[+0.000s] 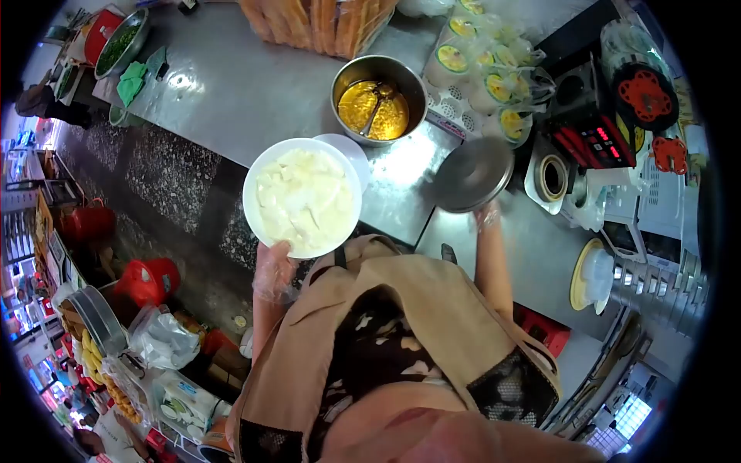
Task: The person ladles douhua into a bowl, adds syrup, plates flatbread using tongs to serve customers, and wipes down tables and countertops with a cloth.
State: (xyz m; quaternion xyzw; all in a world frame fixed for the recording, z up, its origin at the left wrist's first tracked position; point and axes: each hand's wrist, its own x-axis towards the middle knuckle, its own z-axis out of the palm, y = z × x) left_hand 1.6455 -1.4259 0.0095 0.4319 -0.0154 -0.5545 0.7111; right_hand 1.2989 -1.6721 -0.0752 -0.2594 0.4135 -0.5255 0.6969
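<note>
My left hand, in a clear plastic glove, grips the near edge of a white bowl. Soft white slabs that look like tofu pudding fill the bowl. To the right, my right hand, also gloved in plastic, holds a round grey metal lid, which is blurred by motion. The lid hides most of that hand's fingers. Between and beyond my hands stands a steel pot of yellow liquid with a ladle in it. A white round rim shows partly behind the bowl.
Sealed cups in clear bags stand at the back right, near a machine with red digits. A large bag of long fried dough sticks sits at the counter's far edge. Red buckets stand left on the floor.
</note>
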